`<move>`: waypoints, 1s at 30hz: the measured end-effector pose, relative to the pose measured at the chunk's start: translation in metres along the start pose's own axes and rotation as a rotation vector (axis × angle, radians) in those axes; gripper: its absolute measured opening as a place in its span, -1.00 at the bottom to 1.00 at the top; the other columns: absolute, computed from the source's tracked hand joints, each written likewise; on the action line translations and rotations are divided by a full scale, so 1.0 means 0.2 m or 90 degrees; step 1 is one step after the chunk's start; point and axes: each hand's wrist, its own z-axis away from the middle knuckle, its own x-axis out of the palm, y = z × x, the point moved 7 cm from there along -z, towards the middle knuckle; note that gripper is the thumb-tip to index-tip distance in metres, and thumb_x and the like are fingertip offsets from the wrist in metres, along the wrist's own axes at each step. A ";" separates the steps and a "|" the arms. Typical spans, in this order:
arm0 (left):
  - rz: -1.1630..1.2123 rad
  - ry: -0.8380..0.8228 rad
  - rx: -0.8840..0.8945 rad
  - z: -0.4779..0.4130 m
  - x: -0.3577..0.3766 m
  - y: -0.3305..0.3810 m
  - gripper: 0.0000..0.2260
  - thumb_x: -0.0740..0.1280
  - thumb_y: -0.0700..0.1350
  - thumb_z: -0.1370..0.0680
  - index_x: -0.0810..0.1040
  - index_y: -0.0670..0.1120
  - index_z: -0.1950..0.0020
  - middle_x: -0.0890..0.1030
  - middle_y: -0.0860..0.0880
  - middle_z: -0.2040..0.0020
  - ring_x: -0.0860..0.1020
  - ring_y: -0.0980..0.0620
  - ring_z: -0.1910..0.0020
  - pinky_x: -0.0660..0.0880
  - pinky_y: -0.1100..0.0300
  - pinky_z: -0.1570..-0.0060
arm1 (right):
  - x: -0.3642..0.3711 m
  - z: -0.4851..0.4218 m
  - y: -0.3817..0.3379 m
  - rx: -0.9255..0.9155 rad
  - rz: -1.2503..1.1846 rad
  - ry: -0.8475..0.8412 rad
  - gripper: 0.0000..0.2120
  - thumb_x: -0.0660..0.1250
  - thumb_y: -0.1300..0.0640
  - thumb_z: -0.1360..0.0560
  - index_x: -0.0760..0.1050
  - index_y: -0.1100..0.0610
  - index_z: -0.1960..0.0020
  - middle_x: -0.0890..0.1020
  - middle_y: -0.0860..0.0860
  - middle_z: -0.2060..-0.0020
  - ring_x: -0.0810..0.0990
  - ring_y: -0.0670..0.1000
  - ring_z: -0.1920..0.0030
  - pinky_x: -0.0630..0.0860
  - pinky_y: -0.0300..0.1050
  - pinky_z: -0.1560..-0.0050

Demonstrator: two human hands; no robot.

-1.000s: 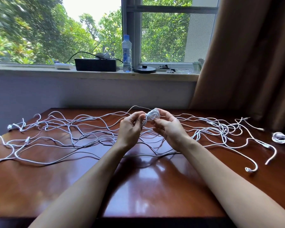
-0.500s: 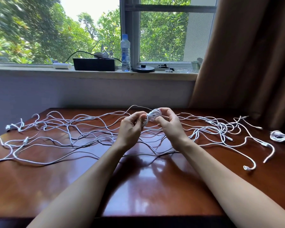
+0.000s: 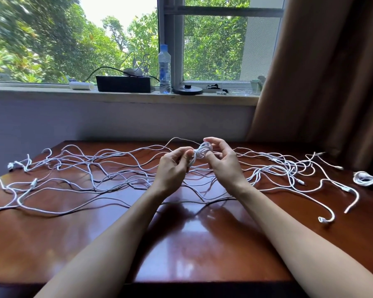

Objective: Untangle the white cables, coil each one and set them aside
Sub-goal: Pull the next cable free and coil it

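Nearest to me is the glossy brown table (image 3: 192, 254), and two bare forearms reach over it from the near edge. There are two hands. They meet above the middle of the table, both closed on one small white coil (image 3: 200, 152). The left hand (image 3: 172, 168) pinches the lower left end of the coil between thumb and fingertips. The right hand (image 3: 224, 166) holds the upper right end, with the thumb under it and the forefinger arched over it. So the long axis of the coil is slanted, from low on the left to high on the right. One strand leaves it toward the far left.

Under and around the hands lie the loose cables (image 3: 288, 167), spread from the left edge to the right edge. They cross each other too much for me to count them. A second coil (image 3: 366, 180) lies alone by the right edge, with its long side from left to right.

Behind the table is the sill (image 3: 52, 92). On it I count one white tube (image 3: 81, 85), one black box (image 3: 124, 83) with dark cords and a grey plug (image 3: 132, 70) on top, one bottle (image 3: 165, 69) with a blue cap, and one round black base (image 3: 187, 89). If the cords go inside the box, I cannot tell. A brown curtain (image 3: 332, 72) hangs at the right.
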 end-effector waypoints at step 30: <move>-0.166 0.005 0.054 0.01 -0.03 0.00 -0.88 0.35 -0.14 -0.63 0.70 -0.10 -0.03 0.70 0.02 0.20 0.61 0.14 0.23 0.54 0.17 0.13 | -0.04 0.00 -0.07 -0.139 0.241 -0.040 -0.79 0.47 0.19 -0.52 0.59 0.03 -0.14 0.56 -0.05 0.33 0.56 -0.09 0.37 0.49 -0.27 0.25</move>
